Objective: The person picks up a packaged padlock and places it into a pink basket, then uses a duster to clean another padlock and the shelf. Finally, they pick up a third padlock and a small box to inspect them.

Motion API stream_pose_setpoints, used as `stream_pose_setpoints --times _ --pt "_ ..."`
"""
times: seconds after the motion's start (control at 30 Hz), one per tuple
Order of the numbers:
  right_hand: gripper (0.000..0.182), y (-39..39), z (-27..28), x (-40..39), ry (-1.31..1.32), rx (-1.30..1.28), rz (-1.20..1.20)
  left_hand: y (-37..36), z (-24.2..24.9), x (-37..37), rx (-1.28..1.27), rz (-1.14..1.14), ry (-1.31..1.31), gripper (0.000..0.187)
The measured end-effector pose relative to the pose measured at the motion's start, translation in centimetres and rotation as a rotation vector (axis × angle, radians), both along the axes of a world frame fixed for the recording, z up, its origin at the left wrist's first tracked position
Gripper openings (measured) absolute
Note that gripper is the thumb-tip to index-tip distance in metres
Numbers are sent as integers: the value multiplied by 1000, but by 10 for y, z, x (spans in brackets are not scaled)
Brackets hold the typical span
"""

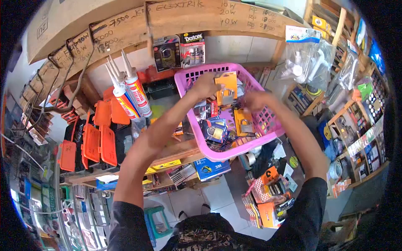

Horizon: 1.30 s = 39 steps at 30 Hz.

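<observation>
A pink plastic basket [217, 155] full of small packaged goods is in front of me. My left hand [206, 85] reaches over its far left side, closed on a padlock [227, 96] in a yellow-orange pack held up over the basket. My right hand [257, 100] is above the basket's right side, just right of that pack; its fingers are blurred. Below, inside the basket, lie another padlock on an orange card [244, 123] and a padlock in a blue pack [215, 131].
Sealant tubes [136, 92] and orange plastic cases [102, 138] stand left of the basket. Bagged fittings [305, 62] hang at the upper right. A wooden beam [180, 19] with handwritten prices runs overhead. Boxes and packets [270, 196] lie at lower right. A green stool [158, 221] is on the floor.
</observation>
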State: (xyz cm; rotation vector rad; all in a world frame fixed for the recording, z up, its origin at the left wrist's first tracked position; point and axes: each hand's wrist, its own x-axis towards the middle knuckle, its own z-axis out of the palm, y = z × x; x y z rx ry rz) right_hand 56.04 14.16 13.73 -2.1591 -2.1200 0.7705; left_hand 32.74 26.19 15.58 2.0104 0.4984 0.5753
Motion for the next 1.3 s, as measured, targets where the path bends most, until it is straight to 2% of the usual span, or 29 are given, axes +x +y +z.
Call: stream_pose_setpoints --times 0.07,0.13,0.27,0.37,0.43,0.47,0.5,0.57,0.63,0.67,0.7,0.73,0.8,0.83,0.9,1.03,1.1,1.13,1.17,1.2,1.23,1.27,1.3 --pt "34 13 -21 3 -178 -41 151 0 -5 3 -6 30 -12 29" --pt "31 20 -25 -5 -462 -12 184 -5 -4 3 -2 81 7 29" --pt "26 17 -34 -2 -466 35 98 5 -11 9 -13 27 29 30" --pt "24 13 -45 1 -592 48 62 10 -14 12 22 12 63 31" --pt "21 0 -18 -22 -394 11 109 10 -15 11 -82 -18 58 32" --pt "19 9 -38 -3 -237 8 -50 11 -15 10 -74 -47 34 33" --pt "19 4 -25 -3 -233 8 -54 12 -13 11 -73 -50 38 33" --pt "18 -20 21 -13 -118 166 236 10 -9 10 -75 -58 145 34" --pt "19 -47 58 -25 -64 177 226 9 -8 12 -35 -25 191 34" --pt "21 -58 73 -31 -12 188 216 16 -18 21 139 -12 185 37" --pt "21 -69 86 -37 -14 191 216 22 -27 28 313 0 177 39" --pt "21 -79 97 -43 -77 224 155 23 -34 33 317 -3 175 39" --pt "20 -91 103 -43 -152 288 30 19 -42 42 608 71 188 42" --pt "20 -95 106 -42 -155 292 23 14 -40 45 613 64 184 42" --pt "19 -104 112 -46 -93 437 57 2 -39 47 582 31 411 40" --pt "19 -125 131 -68 -134 597 8 -21 -32 41 641 102 430 33" --pt "19 -129 138 -73 -28 678 21 -29 -28 35 660 140 394 27" --pt "19 -131 139 -73 -85 802 127 -31 -25 33 649 176 366 27" --pt "19 -136 140 -77 -78 794 131 -33 -23 28 633 215 340 27" --pt "18 -149 146 -89 -33 862 114 -55 2 15 592 219 375 31" --pt "18 -162 152 -103 15 925 101 -66 6 5 622 203 194 35" --pt "17 -177 158 -120 44 854 -30 -76 8 -6 654 189 14 39" --pt "17 -193 158 -137 72 784 -166 -94 20 -22 541 31 -15 43"
